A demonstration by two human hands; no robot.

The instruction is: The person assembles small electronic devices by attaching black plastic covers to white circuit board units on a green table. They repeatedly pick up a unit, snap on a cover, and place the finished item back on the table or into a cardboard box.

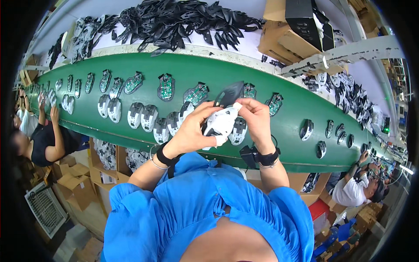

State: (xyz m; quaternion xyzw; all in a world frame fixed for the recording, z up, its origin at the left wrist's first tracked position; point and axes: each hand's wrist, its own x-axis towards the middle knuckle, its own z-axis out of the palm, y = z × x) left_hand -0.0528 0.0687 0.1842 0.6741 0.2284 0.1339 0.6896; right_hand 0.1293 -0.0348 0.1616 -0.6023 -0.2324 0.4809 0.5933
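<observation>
Over the green conveyor belt, my left hand [192,129] is closed around a white mouse shell [221,122], its thumb along the near edge. White covers show on some fingertips. My right hand [254,117] is pinched at the far end of that shell, where a curved black plastic cover [229,93] stands up from between the two hands. Its fingertips press on the lower edge of the black cover; the exact contact is partly hidden. Right beneath my hands lie a white-and-black mouse shell [238,131] and a green circuit board in a black base [197,93].
Green circuit boards [166,86] and paired mouse shells [142,117] line the belt [131,65]. Black covers [170,24] are heaped on the far ledge beside a cardboard box [283,41]. Co-workers sit at the left [43,139] and right [353,187]. Cardboard boxes [76,185] stand below.
</observation>
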